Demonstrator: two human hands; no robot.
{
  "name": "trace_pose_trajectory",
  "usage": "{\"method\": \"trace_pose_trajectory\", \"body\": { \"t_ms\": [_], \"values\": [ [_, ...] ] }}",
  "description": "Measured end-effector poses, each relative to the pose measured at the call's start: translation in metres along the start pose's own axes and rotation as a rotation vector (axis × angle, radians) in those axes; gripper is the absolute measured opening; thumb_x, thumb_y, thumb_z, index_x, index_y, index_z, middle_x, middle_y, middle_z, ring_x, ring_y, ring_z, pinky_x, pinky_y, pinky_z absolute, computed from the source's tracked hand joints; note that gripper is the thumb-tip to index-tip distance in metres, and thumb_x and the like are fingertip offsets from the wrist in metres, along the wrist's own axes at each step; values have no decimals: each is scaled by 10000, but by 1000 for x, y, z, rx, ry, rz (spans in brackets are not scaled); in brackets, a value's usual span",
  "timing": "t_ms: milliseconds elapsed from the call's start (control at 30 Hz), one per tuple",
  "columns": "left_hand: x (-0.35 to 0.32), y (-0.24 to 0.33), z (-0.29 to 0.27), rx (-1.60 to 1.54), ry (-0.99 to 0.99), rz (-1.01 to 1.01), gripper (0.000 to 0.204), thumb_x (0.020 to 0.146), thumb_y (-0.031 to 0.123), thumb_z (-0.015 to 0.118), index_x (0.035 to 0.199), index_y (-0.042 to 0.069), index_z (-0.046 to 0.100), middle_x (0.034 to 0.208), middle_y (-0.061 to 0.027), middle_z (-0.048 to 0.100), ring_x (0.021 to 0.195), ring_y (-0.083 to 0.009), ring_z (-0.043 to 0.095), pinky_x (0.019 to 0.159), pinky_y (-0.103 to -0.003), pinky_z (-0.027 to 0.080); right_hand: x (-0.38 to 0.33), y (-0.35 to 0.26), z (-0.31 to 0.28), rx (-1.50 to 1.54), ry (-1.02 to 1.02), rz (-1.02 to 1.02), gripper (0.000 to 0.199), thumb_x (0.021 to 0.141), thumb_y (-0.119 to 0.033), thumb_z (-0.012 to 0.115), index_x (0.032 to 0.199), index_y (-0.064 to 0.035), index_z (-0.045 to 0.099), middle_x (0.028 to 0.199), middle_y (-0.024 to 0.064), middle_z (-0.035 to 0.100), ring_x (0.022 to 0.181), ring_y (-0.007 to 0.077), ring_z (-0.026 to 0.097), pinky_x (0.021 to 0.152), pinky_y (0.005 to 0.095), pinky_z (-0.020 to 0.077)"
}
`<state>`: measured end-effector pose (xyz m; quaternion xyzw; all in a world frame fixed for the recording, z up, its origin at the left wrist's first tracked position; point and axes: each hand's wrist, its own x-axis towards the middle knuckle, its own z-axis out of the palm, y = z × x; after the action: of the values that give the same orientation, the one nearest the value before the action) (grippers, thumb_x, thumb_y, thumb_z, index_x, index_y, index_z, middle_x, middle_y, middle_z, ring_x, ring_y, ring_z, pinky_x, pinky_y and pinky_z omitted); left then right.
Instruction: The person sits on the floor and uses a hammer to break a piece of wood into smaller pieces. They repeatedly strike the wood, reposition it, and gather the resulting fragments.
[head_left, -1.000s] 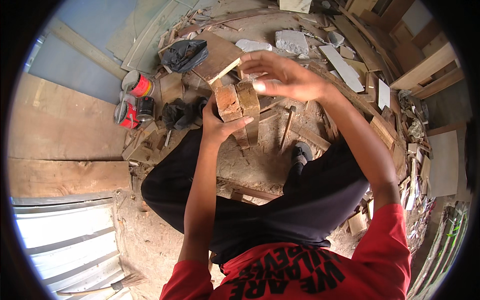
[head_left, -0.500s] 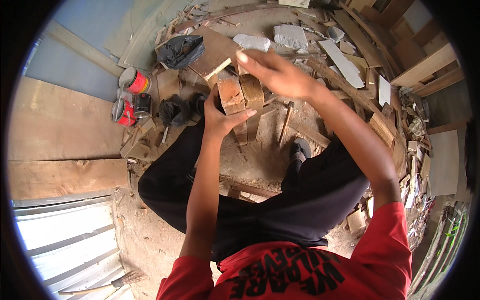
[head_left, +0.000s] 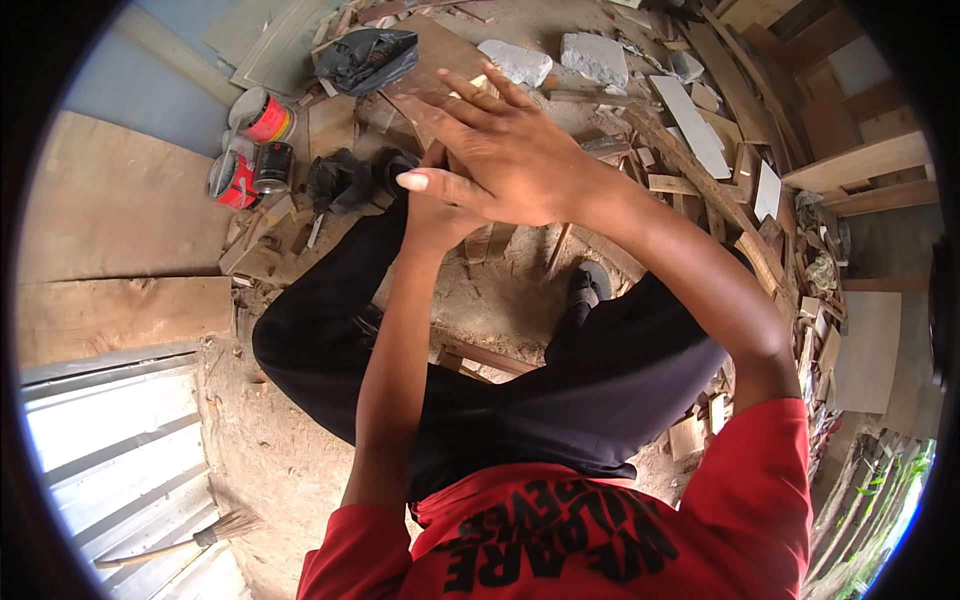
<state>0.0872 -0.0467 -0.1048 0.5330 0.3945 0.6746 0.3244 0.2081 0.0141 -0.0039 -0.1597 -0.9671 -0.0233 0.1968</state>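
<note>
Landmark: brown board (head_left: 450, 45). Wooden blocks (head_left: 488, 243) on its near side, mostly hidden behind the hands; only lower ends show. Right hand (head_left: 510, 160): fingers spread, over the left hand (head_left: 430, 215); contact with blocks hidden. Left grip: cannot tell, fingers covered. Left of board: two red-labelled cans (head_left: 262, 117), print too small to read. Red shirt (head_left: 560, 520), well nearside of board: large black capitals.
</note>
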Motion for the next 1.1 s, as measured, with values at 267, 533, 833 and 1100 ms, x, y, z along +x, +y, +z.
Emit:
{"method": "trace_pose_trajectory", "body": {
  "t_ms": [267,533,833,1100],
  "values": [
    [-8,-4,3,78,-56,46,754,653,243,932,1234,-18,529,1167,-107,608,1058,-192,599,900,-346,482,-2,10,7,42,115,-55,747,988,-655,299,1372,-56,523,1316,218,583,1286,376,518,1124,491,358],
    [-14,-14,-9,215,-54,-66,782,607,228,951,1218,-41,543,1137,-129,658,1062,-201,631,928,-353,500,11,2,-30,486,-256,143,865,959,-733,197,1269,-37,607,1185,247,630,1178,414,565,1029,506,424],
    [-22,-10,-4,120,32,-167,862,574,174,964,1272,-47,508,1165,-138,660,1073,-190,632,951,-346,503,18,11,-127,784,-94,271,999,927,-764,63,1432,4,455,1515,237,389,1453,356,297,1210,436,208],
    [-31,-12,-4,104,19,-166,885,599,197,955,1312,-43,488,1193,-140,641,1115,-200,613,979,-352,480,31,-2,-64,412,-45,122,922,948,-744,132,1463,-40,430,1556,207,325,1498,353,153,1232,514,61]
  ]
}}
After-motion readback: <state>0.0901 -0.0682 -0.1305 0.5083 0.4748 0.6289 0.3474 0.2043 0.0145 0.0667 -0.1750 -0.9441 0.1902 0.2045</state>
